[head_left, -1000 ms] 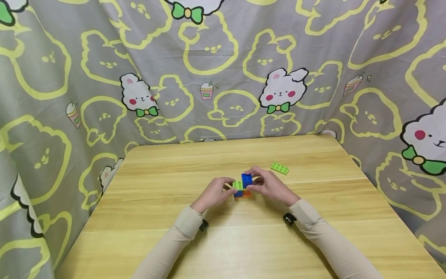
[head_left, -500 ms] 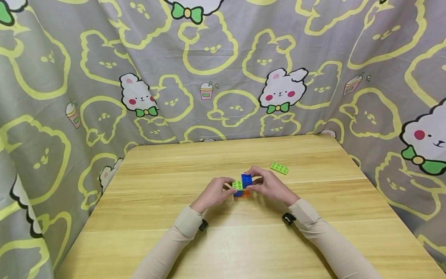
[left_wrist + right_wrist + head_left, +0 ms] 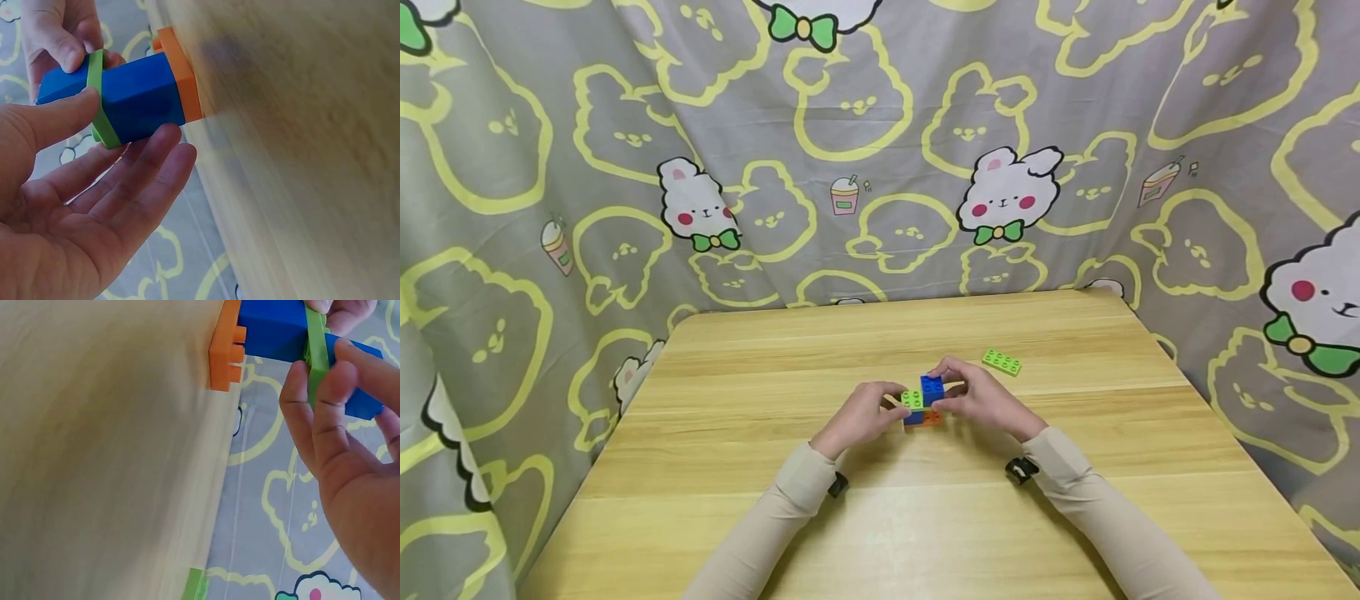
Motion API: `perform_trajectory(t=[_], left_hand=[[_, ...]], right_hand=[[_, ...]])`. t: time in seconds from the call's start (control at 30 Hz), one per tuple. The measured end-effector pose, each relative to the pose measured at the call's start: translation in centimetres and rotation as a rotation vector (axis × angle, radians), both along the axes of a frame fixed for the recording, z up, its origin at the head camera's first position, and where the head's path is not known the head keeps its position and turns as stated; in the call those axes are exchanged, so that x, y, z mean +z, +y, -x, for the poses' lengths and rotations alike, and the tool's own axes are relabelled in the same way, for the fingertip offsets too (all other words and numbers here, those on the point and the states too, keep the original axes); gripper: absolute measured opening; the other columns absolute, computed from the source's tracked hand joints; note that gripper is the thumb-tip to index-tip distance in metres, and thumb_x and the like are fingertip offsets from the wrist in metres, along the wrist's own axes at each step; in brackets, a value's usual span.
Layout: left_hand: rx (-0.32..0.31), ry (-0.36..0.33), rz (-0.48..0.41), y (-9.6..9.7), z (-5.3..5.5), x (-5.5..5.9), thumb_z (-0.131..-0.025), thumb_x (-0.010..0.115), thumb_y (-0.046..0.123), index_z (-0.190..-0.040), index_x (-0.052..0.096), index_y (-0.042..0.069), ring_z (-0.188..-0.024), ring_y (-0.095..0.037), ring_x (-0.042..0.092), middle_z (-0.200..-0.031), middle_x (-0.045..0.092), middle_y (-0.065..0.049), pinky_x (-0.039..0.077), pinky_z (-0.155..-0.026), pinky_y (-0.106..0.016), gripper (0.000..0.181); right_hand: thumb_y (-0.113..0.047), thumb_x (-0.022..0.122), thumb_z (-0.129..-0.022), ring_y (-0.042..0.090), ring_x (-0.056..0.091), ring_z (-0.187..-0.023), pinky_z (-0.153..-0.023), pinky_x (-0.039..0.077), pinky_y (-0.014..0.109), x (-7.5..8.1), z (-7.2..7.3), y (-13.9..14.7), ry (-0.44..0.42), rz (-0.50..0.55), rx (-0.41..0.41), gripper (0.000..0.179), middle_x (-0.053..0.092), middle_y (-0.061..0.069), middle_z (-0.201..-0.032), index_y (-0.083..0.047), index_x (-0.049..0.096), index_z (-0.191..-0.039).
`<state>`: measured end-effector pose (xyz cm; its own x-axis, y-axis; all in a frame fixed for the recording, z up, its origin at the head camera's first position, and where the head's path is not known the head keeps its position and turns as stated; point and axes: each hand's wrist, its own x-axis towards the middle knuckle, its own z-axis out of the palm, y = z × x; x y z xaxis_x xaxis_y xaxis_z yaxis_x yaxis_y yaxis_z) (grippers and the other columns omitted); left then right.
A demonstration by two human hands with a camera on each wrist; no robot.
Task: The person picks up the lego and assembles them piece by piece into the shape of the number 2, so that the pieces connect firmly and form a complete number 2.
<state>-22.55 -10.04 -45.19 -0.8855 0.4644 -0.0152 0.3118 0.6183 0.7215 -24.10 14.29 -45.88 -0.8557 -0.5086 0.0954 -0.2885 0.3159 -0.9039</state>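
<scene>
Your left hand pinches the stacked green plate; your right hand pinches the upper blue block; the block stack sits mid-table, studs pointing up, the plate's long axis running left to right

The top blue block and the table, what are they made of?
Top blue block: probably hard plastic, smooth-looking, given its crisp edges and molded studs. The table: wood or wood-look laminate, softly glossy; grain lines and a pale reflection show.
</scene>
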Motion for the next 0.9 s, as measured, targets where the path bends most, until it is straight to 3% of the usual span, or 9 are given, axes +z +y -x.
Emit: perform_trajectory(t=[0.17,0.33,0.9], left_hand=[[0.004,-0.006,0.004,-0.09,0.08,-0.16,-0.099,0.069,0.019,-0.130,0.067,0.001,-0.098,-0.024,0.072,-0.124,0.071,-0.014,0.061,-0.079,-0.033,0.035],[0.000,-0.009,-0.001,-0.12,0.18,-0.22,-0.100,0.069,0.019,-0.131,0.066,0.000,-0.099,-0.023,0.072,-0.124,0.070,-0.014,0.060,-0.078,-0.030,0.036],[-0.014,0.000,-0.026,-0.13,0.09,-0.11,-0.099,0.069,0.016,-0.129,0.066,-0.003,-0.097,-0.025,0.073,-0.120,0.072,-0.016,0.061,-0.079,-0.031,0.036]], right_hand=[[-0.013,0.074,-0.096,0.028,0.070,-0.104,-0.088,0.059,0.038,0.07,-0.02,0.21,-0.018,-0.002,0.029,0.031,0.065,0.015,-0.120,-0.014,0.059,-0.123],[-0.027,0.063,-0.103,0.030,0.070,-0.105,-0.088,0.060,0.046,0.14,-0.05,0.35,-0.085,0.048,0.055,0.027,0.059,0.017,-0.129,-0.012,0.058,-0.125],[-0.023,0.064,-0.103,0.029,0.069,-0.104,-0.091,0.059,0.049,0.63,-0.13,0.04,-0.186,0.127,0.034,0.026,0.056,0.020,-0.128,-0.004,0.061,-0.121]])
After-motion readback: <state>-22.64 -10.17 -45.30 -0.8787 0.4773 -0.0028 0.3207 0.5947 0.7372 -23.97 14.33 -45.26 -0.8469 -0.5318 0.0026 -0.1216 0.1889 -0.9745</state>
